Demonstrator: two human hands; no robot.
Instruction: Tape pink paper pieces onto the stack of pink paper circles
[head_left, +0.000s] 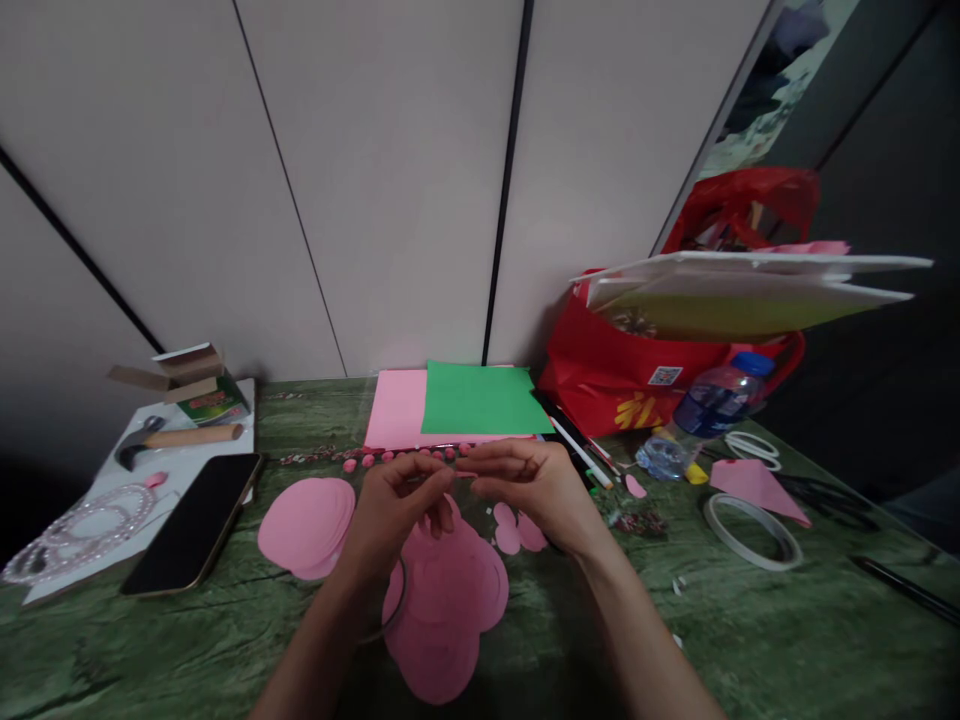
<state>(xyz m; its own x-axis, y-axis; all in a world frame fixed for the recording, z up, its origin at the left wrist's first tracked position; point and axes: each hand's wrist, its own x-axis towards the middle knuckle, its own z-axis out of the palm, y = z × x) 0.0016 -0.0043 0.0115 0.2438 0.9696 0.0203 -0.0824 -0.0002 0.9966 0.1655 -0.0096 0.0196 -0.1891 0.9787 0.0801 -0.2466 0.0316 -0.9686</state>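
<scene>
My left hand and my right hand are raised close together above the pink paper, fingertips almost meeting. A small pink paper piece shows at the fingertips of my right hand, pinched there. The left thumb and forefinger are pressed together; what they hold, if anything, is too small to make out. Below lies a spread of overlapping pink paper petals, partly covered by the left hand. A neat stack of rounded pink petals sits to the left. Small pink cut pieces lie under the right hand.
Behind are a row of small pink balls and green paper on pink sheets. At left lie a phone, a hammer and a bead string. At right stand a red bag, a bottle and a tape roll.
</scene>
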